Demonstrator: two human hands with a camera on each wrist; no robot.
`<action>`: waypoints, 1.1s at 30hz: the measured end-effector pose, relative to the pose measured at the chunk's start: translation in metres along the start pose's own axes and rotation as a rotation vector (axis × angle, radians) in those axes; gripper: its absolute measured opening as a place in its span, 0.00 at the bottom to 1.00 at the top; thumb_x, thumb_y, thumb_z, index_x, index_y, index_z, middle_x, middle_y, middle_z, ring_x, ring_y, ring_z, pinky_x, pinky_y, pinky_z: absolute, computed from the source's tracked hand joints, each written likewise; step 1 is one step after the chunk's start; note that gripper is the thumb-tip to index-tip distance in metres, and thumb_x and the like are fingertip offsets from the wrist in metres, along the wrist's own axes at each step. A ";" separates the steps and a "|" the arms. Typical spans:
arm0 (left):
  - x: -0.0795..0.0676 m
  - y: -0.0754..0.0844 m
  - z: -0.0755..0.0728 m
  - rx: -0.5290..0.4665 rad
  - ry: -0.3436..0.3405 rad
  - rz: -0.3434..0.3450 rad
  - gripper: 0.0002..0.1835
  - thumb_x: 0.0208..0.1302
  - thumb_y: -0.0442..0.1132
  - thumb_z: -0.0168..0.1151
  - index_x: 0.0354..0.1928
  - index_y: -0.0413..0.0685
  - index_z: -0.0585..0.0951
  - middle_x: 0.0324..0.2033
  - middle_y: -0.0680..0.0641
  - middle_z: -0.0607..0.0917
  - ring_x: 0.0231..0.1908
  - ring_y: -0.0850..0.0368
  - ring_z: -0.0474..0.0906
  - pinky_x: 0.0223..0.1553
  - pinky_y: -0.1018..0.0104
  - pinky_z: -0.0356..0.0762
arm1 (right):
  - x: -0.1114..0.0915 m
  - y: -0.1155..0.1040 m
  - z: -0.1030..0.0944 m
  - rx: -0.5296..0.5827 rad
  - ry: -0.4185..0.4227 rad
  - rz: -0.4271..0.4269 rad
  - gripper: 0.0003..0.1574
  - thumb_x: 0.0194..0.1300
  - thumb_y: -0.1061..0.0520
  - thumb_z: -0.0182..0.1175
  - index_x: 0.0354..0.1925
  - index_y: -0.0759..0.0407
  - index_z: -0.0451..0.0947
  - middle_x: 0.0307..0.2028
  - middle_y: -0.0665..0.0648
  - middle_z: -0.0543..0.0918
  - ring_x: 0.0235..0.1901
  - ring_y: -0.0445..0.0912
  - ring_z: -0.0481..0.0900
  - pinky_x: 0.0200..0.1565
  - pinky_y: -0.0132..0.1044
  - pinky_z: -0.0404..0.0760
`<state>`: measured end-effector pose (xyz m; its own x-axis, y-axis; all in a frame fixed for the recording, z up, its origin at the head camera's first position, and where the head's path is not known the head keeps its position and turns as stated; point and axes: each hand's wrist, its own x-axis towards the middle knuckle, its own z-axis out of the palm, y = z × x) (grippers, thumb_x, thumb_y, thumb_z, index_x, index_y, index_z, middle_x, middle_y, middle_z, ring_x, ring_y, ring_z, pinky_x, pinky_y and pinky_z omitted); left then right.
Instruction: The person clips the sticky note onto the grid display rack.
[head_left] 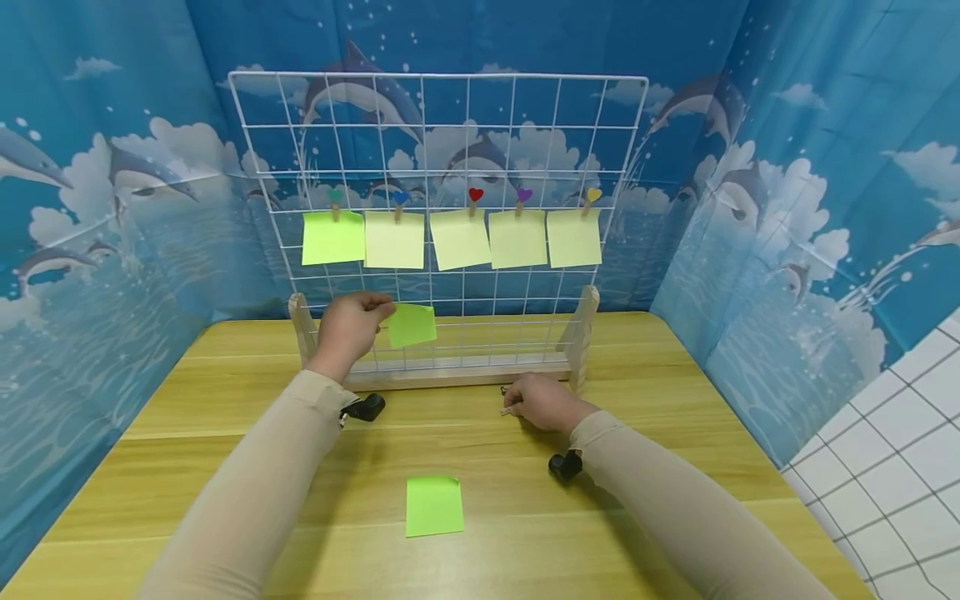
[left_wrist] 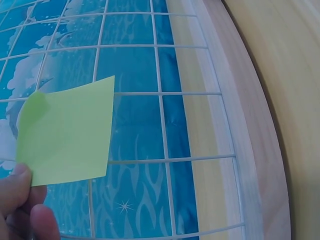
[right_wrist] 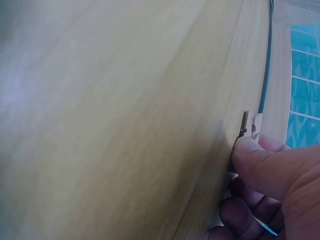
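Note:
My left hand pinches a bright green sticky note by its left edge, in front of the lower part of a white wire grid panel. In the left wrist view, thumb and fingers grip one corner of that note, and the rest of the sheet stands free. My right hand is low over the table near the right end of the grid's wooden base. Between its thumb and index finger it holds a small wooden clothespin. The other fingers are curled; something small and bluish shows among them.
Above, a row of several notes hangs on the grid from heart-topped clothespins: a green note at left, then pale yellow ones. Another green sticky note lies on the wooden table. A dolphin-print curtain surrounds the back and sides.

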<state>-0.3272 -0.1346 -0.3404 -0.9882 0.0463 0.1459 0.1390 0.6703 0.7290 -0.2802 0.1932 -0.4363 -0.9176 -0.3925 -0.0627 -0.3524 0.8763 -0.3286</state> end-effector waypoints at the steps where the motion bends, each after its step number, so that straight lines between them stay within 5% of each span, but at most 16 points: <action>1: 0.000 0.000 0.000 -0.002 0.003 -0.001 0.22 0.81 0.55 0.57 0.66 0.55 0.84 0.56 0.47 0.88 0.46 0.49 0.85 0.33 0.58 0.77 | 0.000 0.000 0.000 0.000 -0.002 0.002 0.06 0.72 0.56 0.69 0.35 0.47 0.90 0.37 0.46 0.88 0.37 0.41 0.79 0.45 0.41 0.81; 15: -0.003 -0.002 0.001 -0.015 0.024 0.010 0.20 0.80 0.55 0.58 0.62 0.56 0.86 0.55 0.48 0.89 0.44 0.50 0.86 0.41 0.56 0.82 | -0.004 -0.001 -0.004 0.100 0.001 -0.028 0.06 0.77 0.53 0.64 0.39 0.49 0.84 0.35 0.46 0.84 0.33 0.43 0.76 0.42 0.40 0.77; 33: -0.004 0.000 -0.002 -0.018 0.012 0.009 0.20 0.79 0.55 0.58 0.63 0.55 0.85 0.55 0.48 0.89 0.45 0.50 0.86 0.42 0.56 0.82 | -0.011 -0.033 -0.030 0.314 0.162 -0.060 0.13 0.78 0.55 0.61 0.53 0.60 0.85 0.38 0.52 0.88 0.30 0.42 0.77 0.35 0.36 0.77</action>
<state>-0.3235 -0.1358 -0.3395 -0.9861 0.0429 0.1605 0.1489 0.6567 0.7393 -0.2640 0.1765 -0.3967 -0.9232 -0.3690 0.1073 -0.3556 0.7144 -0.6026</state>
